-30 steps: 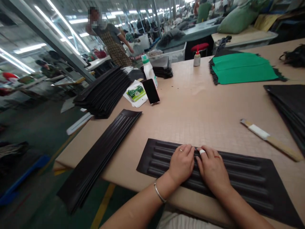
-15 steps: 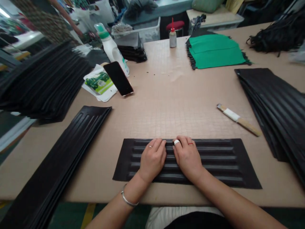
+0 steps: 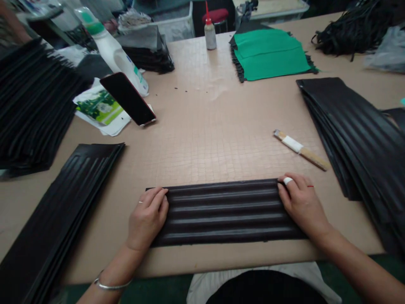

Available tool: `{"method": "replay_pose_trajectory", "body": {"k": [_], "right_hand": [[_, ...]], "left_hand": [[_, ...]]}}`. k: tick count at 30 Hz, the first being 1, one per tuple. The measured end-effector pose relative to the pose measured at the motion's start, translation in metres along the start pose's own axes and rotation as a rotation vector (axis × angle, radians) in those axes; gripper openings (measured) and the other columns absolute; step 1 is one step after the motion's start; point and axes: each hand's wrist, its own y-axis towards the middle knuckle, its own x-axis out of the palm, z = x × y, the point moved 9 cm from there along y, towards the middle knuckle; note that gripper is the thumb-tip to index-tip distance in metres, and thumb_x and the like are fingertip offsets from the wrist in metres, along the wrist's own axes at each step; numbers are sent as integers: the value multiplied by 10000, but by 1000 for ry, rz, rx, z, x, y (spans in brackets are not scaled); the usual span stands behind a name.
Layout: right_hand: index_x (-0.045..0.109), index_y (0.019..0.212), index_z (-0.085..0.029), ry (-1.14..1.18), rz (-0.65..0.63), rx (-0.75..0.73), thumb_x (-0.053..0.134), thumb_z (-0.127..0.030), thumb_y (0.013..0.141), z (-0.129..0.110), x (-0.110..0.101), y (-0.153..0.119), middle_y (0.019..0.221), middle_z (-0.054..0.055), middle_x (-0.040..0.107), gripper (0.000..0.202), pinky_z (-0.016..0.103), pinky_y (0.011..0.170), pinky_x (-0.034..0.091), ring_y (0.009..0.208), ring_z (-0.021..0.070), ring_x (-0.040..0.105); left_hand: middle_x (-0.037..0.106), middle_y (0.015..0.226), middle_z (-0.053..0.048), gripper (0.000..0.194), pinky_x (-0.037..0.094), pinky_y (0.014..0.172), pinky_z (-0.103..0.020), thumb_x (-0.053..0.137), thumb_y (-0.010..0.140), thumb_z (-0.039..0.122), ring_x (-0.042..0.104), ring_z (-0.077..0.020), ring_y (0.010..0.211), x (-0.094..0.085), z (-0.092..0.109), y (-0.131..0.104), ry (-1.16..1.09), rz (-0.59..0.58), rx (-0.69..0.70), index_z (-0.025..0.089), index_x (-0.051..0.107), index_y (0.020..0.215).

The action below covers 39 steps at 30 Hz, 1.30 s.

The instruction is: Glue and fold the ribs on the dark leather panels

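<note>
In front of me a dark ribbed leather panel (image 3: 221, 213) lies flat on the table, its raised ridges running lengthwise. My left hand (image 3: 148, 217) is at the panel's left end, fingers curled and closed over its far edge. At the right end, my right hand (image 3: 300, 202) is closed on the far edge too, with thumb and fingers together; one finger has a white wrap. What the fingertips do under the edge is hidden.
Stacks of similar dark panels (image 3: 63, 202) lie left and right. A wooden-handled tool (image 3: 300, 150) lies beyond my right hand. Farther back are a phone (image 3: 128, 99), a white bottle (image 3: 115, 52), a red-tipped bottle (image 3: 210, 36) and green fabric pieces (image 3: 268, 55).
My hands have moved apart along the panel's far edge, from near its middle to its two ends. The view has shifted, so the table's things sit farther left and higher.
</note>
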Motion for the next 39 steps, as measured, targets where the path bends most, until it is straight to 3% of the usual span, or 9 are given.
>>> {"method": "replay_pose_trajectory", "body": {"k": [4, 7, 14, 18, 21, 23, 28, 36, 39], "right_hand": [[639, 1138, -106, -57, -6, 21, 510, -275, 1047, 26, -5, -16, 1134, 167, 640, 231, 473, 992, 502, 1056, 303, 576], [652, 1178, -107, -91, 5, 31, 514, -228, 1033, 5, 0, -14, 1202, 178, 631, 235, 487, 987, 498, 1099, 320, 568], [628, 1298, -83, 159, -76, -100, 444, -77, 1009, -148, 46, 36, 1285, 184, 614, 343, 473, 1016, 490, 1191, 315, 507], [660, 1254, -97, 243, -175, -205, 447, -113, 1018, -236, 78, 68, 1289, 167, 599, 318, 440, 1021, 489, 1176, 298, 490], [674, 1203, -99, 311, -204, -267, 458, -169, 1033, -278, 91, 85, 1210, 149, 606, 283, 425, 955, 505, 1095, 290, 499], [668, 1202, -98, 323, -199, -271, 459, -180, 1037, -288, 94, 90, 1185, 144, 609, 278, 427, 921, 508, 1058, 287, 502], [681, 1074, -124, 279, -199, -199, 488, -193, 1041, -242, 82, 82, 1143, 148, 633, 208, 447, 887, 509, 1028, 293, 514], [650, 1116, -111, 87, -9, 44, 532, -226, 1031, -35, 7, 15, 1120, 166, 650, 185, 486, 975, 524, 1065, 299, 575], [645, 1236, -91, 21, 13, 113, 508, -276, 1044, 13, -11, -18, 1216, 187, 651, 300, 509, 1045, 510, 1147, 313, 597]], "left_hand": [[715, 1183, -137, 278, 552, 1052, -481, 520, 988, 188, 680, -274, 1125, -2, -7, -7, -50, 2, -79, 172, 669, 1223], [703, 1176, -132, 276, 551, 1050, -481, 513, 993, 178, 671, -267, 1129, -4, -4, -8, -79, 20, -97, 176, 660, 1226], [679, 1218, -115, 330, 528, 1074, -459, 527, 986, 137, 646, -259, 1163, -4, 2, -8, -162, 6, -47, 194, 637, 1292], [676, 1244, -109, 361, 519, 1079, -440, 537, 978, 132, 642, -260, 1175, -2, 3, -8, -153, 2, -14, 197, 630, 1321], [677, 1252, -119, 363, 515, 1081, -439, 534, 980, 144, 640, -268, 1176, 1, 2, -8, -138, -12, 0, 181, 627, 1330], [679, 1247, -122, 364, 515, 1081, -445, 537, 979, 148, 640, -274, 1169, 1, 1, -8, -124, -14, -2, 174, 623, 1332], [686, 1215, -120, 372, 524, 1074, -455, 566, 956, 114, 651, -281, 1135, 0, 1, -7, -89, -16, -2, 166, 626, 1319], [692, 1201, -142, 423, 536, 1065, -509, 597, 917, 78, 661, -311, 1111, 0, -4, -8, -88, -2, 38, 149, 630, 1332], [694, 1213, -147, 422, 532, 1075, -514, 583, 925, 80, 657, -312, 1137, 0, -3, -10, -82, 7, 1, 145, 635, 1339]]}}
